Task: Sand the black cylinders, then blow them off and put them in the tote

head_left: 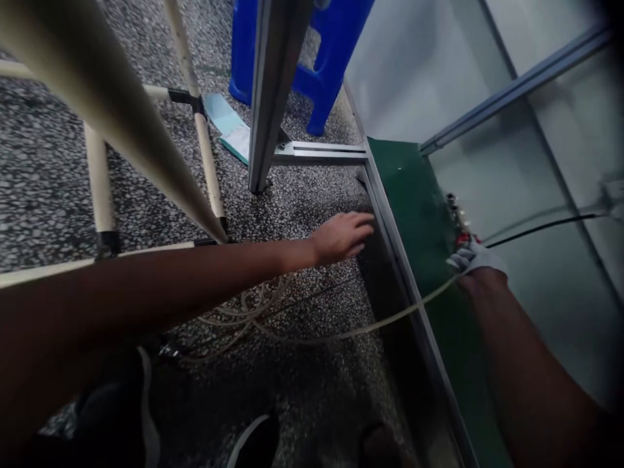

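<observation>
Closed on a pale cable [390, 323], the gloved right hand [475, 259] sits over the green board [409, 195]; the open left hand [341, 237] reaches beside its metal rail [400, 263].

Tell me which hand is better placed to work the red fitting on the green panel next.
Right, most likely: the white-gloved right hand is already at the red fitting, with the pale cable running into its grip. The bare left hand is apart from it, on the other side of the metal rail.
</observation>
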A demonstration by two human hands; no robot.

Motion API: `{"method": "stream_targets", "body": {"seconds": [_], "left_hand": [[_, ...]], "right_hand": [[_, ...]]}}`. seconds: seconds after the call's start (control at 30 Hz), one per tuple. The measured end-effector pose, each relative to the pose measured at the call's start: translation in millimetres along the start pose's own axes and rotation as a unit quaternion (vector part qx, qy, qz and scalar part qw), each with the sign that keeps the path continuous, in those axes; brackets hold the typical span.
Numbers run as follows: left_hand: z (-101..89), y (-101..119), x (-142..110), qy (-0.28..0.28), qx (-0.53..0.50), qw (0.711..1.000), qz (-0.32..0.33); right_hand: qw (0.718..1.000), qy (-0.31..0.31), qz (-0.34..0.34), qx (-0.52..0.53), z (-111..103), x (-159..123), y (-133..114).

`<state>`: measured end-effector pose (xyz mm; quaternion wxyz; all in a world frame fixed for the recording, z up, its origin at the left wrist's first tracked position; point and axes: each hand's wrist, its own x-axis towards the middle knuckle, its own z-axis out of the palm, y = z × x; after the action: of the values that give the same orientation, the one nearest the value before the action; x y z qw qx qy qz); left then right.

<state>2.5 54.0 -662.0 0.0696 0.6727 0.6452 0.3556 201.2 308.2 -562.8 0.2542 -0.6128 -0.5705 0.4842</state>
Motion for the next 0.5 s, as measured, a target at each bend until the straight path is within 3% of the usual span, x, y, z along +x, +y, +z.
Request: {"method": "stream_targets", "body": {"seconds": [0.1, 0.23, 0.37, 0.5], "left_hand": [[20.2, -17.3, 36.4, 0.035, 0.023, 0.999, -0.008], [43.8, -37.5, 96.0, -0.006, 0.053, 0.998, 0.038], [70.9, -63.2, 153.6, -0.061, 0.067, 0.995, 0.033], [84.2, -79.0, 172.3, -0.063, 0.066, 0.995, 0.045]], "right_hand": [[0.997, -0.001, 0.046, 0.068, 18.0, 23.6, 15.1], [0.992, 0.014, 0.062, 0.112, 39.7, 50.8, 22.6], [0.989, 0.033, 0.048, 0.134, 58.1, 74.2, 29.5], [0.989, 0.044, 0.024, 0.141, 70.8, 97.7, 24.7]]}}
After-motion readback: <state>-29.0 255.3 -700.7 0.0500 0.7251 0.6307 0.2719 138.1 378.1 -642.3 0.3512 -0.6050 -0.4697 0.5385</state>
